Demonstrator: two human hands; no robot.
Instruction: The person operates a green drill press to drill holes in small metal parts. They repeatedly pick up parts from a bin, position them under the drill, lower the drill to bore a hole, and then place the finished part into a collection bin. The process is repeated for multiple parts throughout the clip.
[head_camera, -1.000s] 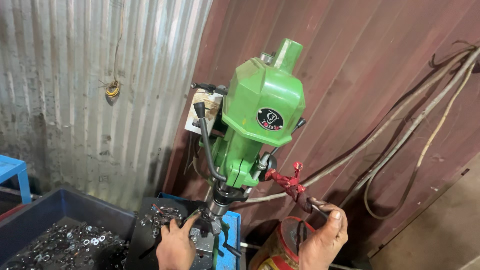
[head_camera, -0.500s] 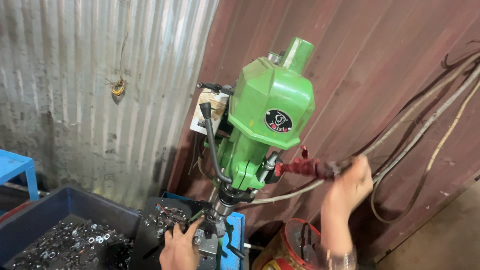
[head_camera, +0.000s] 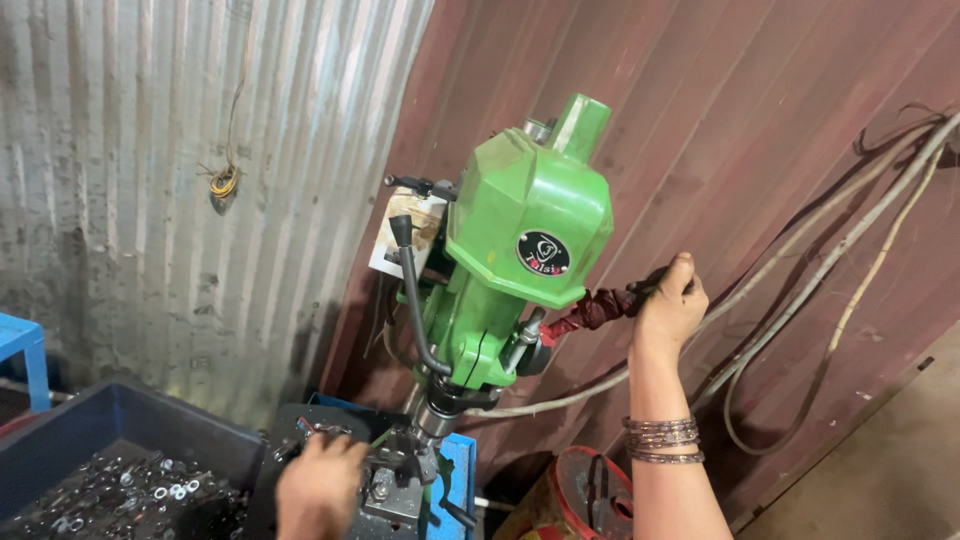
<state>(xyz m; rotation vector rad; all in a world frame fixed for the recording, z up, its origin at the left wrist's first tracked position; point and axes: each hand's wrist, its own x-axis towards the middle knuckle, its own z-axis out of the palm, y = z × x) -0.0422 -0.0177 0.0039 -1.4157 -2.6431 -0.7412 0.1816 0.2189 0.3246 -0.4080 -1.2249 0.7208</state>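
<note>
Right hand (head_camera: 668, 305): fingers wrapped tight round red-wrapped feed lever (head_camera: 598, 310) at right side of green bench drill (head_camera: 515, 265).

Left hand (head_camera: 318, 485): fingers curled at small vise (head_camera: 395, 478) under spindle (head_camera: 437, 415); whether they pinch a part, cannot tell.

Judgement: feed lever slow and even; hold work square under spindle; keep fingertips off bit.

Dark blue bin (head_camera: 120, 425), left of drill base: heaped with small metal rings and washers (head_camera: 130, 490). Red-lidded can (head_camera: 590, 495) at lower right: contents hidden.

Corrugated grey metal wall (head_camera: 150, 200) fills 9–12 o'clock, w/ yellowish wire loop (head_camera: 224, 182) hung on it. Dark red corrugated wall (head_camera: 760, 120) from 12–3. Grey cables (head_camera: 850, 260) draped at 3. Blue stool (head_camera: 20, 345) at 9.
</note>
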